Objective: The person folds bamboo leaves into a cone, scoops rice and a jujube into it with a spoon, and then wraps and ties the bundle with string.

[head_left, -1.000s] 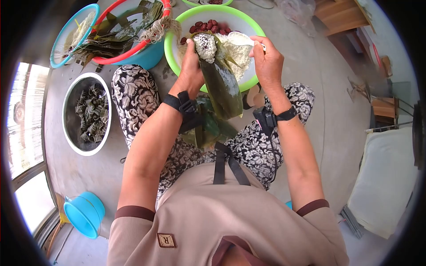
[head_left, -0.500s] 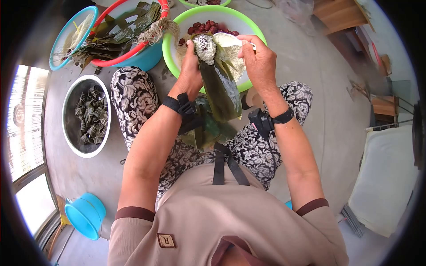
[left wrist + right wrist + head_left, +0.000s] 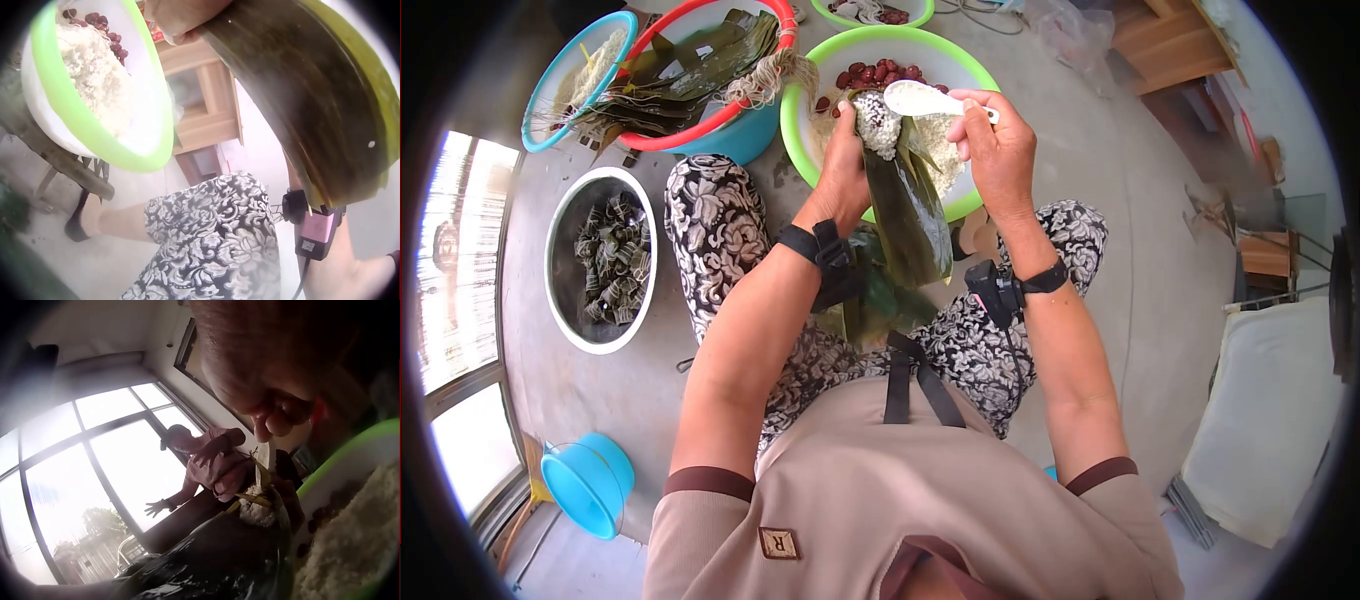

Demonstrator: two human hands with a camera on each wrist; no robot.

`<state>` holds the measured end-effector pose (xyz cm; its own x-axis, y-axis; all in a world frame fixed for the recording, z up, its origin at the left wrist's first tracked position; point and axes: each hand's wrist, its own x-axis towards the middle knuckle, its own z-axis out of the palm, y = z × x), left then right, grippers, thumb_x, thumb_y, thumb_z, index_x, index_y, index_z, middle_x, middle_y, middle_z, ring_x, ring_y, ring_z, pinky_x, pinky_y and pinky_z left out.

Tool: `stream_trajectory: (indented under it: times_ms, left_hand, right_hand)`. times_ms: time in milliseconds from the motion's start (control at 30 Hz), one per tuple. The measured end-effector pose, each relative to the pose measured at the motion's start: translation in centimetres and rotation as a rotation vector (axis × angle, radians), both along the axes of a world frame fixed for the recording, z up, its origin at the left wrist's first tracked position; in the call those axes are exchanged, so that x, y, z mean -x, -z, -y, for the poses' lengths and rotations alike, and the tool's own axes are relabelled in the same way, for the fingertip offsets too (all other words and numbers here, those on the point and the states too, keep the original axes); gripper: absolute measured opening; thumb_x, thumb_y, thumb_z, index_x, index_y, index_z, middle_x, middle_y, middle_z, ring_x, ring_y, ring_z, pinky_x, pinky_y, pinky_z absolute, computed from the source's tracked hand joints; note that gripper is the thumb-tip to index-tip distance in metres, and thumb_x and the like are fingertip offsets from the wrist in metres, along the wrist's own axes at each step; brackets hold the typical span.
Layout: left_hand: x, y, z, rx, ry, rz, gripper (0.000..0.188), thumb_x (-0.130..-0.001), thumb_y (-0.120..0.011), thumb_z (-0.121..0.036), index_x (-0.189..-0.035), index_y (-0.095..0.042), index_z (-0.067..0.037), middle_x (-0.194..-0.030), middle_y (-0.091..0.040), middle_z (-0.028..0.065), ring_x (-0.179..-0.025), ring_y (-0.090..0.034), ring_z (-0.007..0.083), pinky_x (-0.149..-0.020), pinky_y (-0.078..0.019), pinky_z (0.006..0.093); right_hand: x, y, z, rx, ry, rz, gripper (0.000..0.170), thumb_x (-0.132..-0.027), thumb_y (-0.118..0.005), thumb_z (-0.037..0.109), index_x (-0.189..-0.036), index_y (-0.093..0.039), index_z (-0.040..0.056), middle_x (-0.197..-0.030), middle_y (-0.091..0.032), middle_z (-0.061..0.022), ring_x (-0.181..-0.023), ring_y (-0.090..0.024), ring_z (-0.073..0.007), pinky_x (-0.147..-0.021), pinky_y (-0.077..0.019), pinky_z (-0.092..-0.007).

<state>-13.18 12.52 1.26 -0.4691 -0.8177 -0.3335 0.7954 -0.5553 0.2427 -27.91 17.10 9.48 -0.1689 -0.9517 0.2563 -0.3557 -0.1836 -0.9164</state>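
In the head view, a long green leaf (image 3: 910,225) is gripped by the curled left hand (image 3: 843,172), with white rice (image 3: 878,128) held at its upper end, over the near edge of a green-rimmed basin (image 3: 890,33). A white spoon (image 3: 918,98) is pinched in the fingers of the right hand (image 3: 1000,155), its bowl poised beside the rice; whether contact is made cannot be told. Dark red fruit (image 3: 885,72) and loose grains (image 3: 945,165) are contained in the basin. Spillage could be caused by a loosened left grip or a tilt of the leaf, as the rice is left uncovered at the top.

In the left wrist view, the leaf is seen broad and glossy, its free end hung near a black wrist device (image 3: 315,234). Should that end be knocked by the right forearm (image 3: 331,275), the rice could be jolted.

In the right wrist view, the spoon's handle is held by the fingertips, directly above the rice. If the spoon is pressed too hard, grains could be pushed over the side or the leaf split; the spoon's load, if any, cannot be made out.
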Motion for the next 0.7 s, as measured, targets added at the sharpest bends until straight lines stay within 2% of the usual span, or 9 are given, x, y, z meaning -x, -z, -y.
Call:
stream_trajectory:
  times_ms: [167, 267, 333, 367, 433, 467, 533, 600, 700]
  left_hand:
    - [0.2, 0.3, 0.2, -0.029, -0.010, 0.061, 0.058, -0.102, -0.031, -0.052, -0.129, -0.051, -0.005, -0.122, -0.061, 0.0121, -0.107, -0.059, 0.0278, -0.094, -0.0470, 0.0429]
    - [-0.3, 0.6, 0.3, -0.013, -0.033, 0.121, 0.060, -0.102, -0.030, -0.053, -0.132, -0.049, -0.005, -0.122, -0.060, 0.0124, -0.107, -0.058, 0.0271, -0.094, -0.0471, 0.0422]
    - [-0.4, 0.0, 0.3, 0.018, -0.029, 0.077, 0.060, -0.102, -0.029, -0.053, -0.133, -0.048, -0.005, -0.125, -0.059, 0.0118, -0.108, -0.058, 0.0260, -0.094, -0.0471, 0.0413]
    - [-0.4, -0.7, 0.0, 0.060, -0.020, 0.087, 0.063, -0.102, -0.027, -0.054, -0.136, -0.047, -0.005, -0.128, -0.058, 0.0107, -0.109, -0.058, 0.0253, -0.095, -0.0467, 0.0405]
    - [-0.4, -0.8, 0.0, 0.063, -0.018, 0.055, 0.063, -0.102, -0.025, -0.053, -0.135, -0.047, -0.004, -0.128, -0.058, 0.0124, -0.110, -0.058, 0.0257, -0.096, -0.0470, 0.0404]
    - [-0.2, -0.8, 0.2, 0.062, -0.017, 0.017, 0.064, -0.103, -0.023, -0.053, -0.134, -0.047, -0.003, -0.127, -0.059, 0.0142, -0.111, -0.058, 0.0261, -0.097, -0.0473, 0.0403]
    - [0.1, -0.4, 0.4, 0.098, 0.038, -0.011, 0.064, -0.103, -0.022, -0.052, -0.136, -0.046, -0.003, -0.130, -0.057, 0.0134, -0.113, -0.057, 0.0258, -0.098, -0.0468, 0.0401]
    - [0.3, -0.1, 0.2, 0.080, 0.085, 0.044, 0.064, -0.100, -0.028, -0.058, -0.134, -0.049, -0.009, -0.124, -0.060, 0.0097, -0.105, -0.059, 0.0240, -0.090, -0.0493, 0.0395]
    - [0.9, 0.3, 0.4, -0.040, 0.048, 0.085, 0.058, -0.100, -0.032, -0.055, -0.128, -0.052, -0.009, -0.117, -0.062, 0.0091, -0.103, -0.060, 0.0241, -0.090, -0.0499, 0.0410]
  right_hand:
    - [-0.4, 0.0, 0.6, 0.044, -0.014, -0.086, 0.019, -0.095, -0.052, 0.013, -0.101, -0.065, 0.0005, -0.066, -0.061, -0.0027, -0.061, -0.056, -0.0066, -0.057, -0.0443, -0.0230]
    - [1.3, 1.9, 1.2, 0.106, 0.104, -0.130, 0.019, -0.094, -0.053, 0.011, -0.103, -0.066, 0.0001, -0.070, -0.064, -0.0055, -0.063, -0.059, -0.0126, -0.060, -0.0468, -0.0250]
    - [2.7, 4.1, 1.5, -0.026, 0.031, -0.333, 0.021, -0.092, -0.054, 0.010, -0.106, -0.067, 0.0008, -0.083, -0.067, -0.0095, -0.073, -0.063, -0.0209, -0.069, -0.0498, -0.0303]
    - [3.2, 4.7, 1.7, -0.010, 0.041, -0.324, 0.021, -0.092, -0.054, 0.010, -0.106, -0.067, 0.0008, -0.083, -0.067, -0.0095, -0.073, -0.063, -0.0209, -0.069, -0.0498, -0.0303]
    - [3.2, 4.9, 1.0, 0.178, -0.039, -0.637, 0.024, -0.091, -0.053, 0.009, -0.109, -0.067, 0.0026, -0.103, -0.066, -0.0137, -0.093, -0.062, -0.0280, -0.084, -0.0487, -0.0350]
    - [3.3, 4.8, 1.4, 0.184, -0.031, -0.633, 0.024, -0.091, -0.053, 0.009, -0.109, -0.067, 0.0026, -0.103, -0.066, -0.0137, -0.093, -0.062, -0.0280, -0.084, -0.0487, -0.0350]
    - [2.9, 3.7, 2.0, 0.085, -0.148, -0.288, 0.029, -0.090, -0.052, 0.008, -0.115, -0.066, 0.0048, -0.118, -0.061, -0.0161, -0.111, -0.057, -0.0300, -0.096, -0.0439, -0.0372]
    - [2.2, 4.0, 2.5, 0.126, -0.175, -0.335, 0.031, -0.089, -0.051, 0.007, -0.117, -0.064, 0.0051, -0.121, -0.059, -0.0165, -0.114, -0.056, -0.0306, -0.098, -0.0428, -0.0368]
    - [2.1, 4.1, 2.7, 0.172, -0.206, -0.386, 0.036, -0.088, -0.050, 0.005, -0.122, -0.062, 0.0060, -0.124, -0.057, -0.0170, -0.118, -0.054, -0.0314, -0.101, -0.0416, -0.0360]
